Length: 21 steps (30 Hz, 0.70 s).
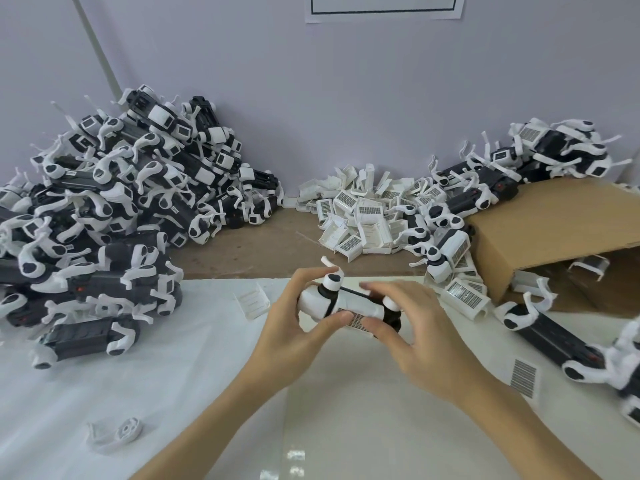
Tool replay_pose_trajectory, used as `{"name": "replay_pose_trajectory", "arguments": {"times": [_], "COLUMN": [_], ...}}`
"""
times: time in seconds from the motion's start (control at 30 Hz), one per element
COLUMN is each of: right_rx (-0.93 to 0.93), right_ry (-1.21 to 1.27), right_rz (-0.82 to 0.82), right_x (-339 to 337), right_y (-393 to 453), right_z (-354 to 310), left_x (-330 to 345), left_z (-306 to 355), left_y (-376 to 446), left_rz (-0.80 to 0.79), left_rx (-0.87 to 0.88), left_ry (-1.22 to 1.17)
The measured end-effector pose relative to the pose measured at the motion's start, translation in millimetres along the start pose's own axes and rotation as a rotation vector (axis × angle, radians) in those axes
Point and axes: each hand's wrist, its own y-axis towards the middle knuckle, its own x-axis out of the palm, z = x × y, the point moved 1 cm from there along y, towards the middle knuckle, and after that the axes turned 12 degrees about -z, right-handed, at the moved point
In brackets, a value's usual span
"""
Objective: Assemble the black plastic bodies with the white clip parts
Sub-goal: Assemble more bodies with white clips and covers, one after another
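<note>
Both my hands hold one black plastic body (346,303) above the white table cover, at the centre of the view. A white clip part with a grille pattern (356,318) sits on its middle. My left hand (294,327) grips the left end, thumb under the white shell. My right hand (415,327) wraps the right end, with its thumb pressing on the grille part. A heap of loose white clip parts (360,209) lies behind against the wall. One more loose white clip (252,299) rests just left of my left hand.
A tall heap of black-and-white bodies (104,209) fills the left side. More bodies (540,161) pile at the back right over a tipped cardboard box (554,230). A single body (557,341) lies at the right, a grille sticker (524,375) near it, a small white part (117,431) front left.
</note>
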Motion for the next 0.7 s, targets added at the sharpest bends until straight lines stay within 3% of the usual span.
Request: {"name": "replay_pose_trajectory", "arguments": {"times": [0.2, 0.3, 0.37, 0.5, 0.6, 0.7], "right_rx": [0.072, 0.09, 0.135, 0.163, 0.194, 0.174], "right_ry": [0.073, 0.456, 0.669, 0.673, 0.696, 0.725], "right_rz": [-0.006, -0.116, -0.175, -0.23, -0.263, -0.211], "right_x": [-2.9, -6.5, -7.8, -5.5, -0.6, 3.2], "right_y": [4.4, 4.7, 3.2, 2.4, 2.1, 1.8], "right_z": [-0.8, -0.5, -1.2, 1.3, 2.7, -0.9], "left_x": [1.9, 1.1, -0.2, -4.3, -4.4, 0.9], "left_z": [4.3, 7.7, 8.5, 8.7, 8.9, 8.1], "left_y": [1.7, -0.3, -1.2, -1.1, -1.8, -1.1], "left_rz": [0.007, -0.053, -0.127, -0.032, -0.044, 0.021], "left_rx": [-0.026, 0.037, 0.022, -0.074, -0.096, -0.107], "left_ry": [0.056, 0.271, 0.224, 0.26, 0.344, 0.263]}}
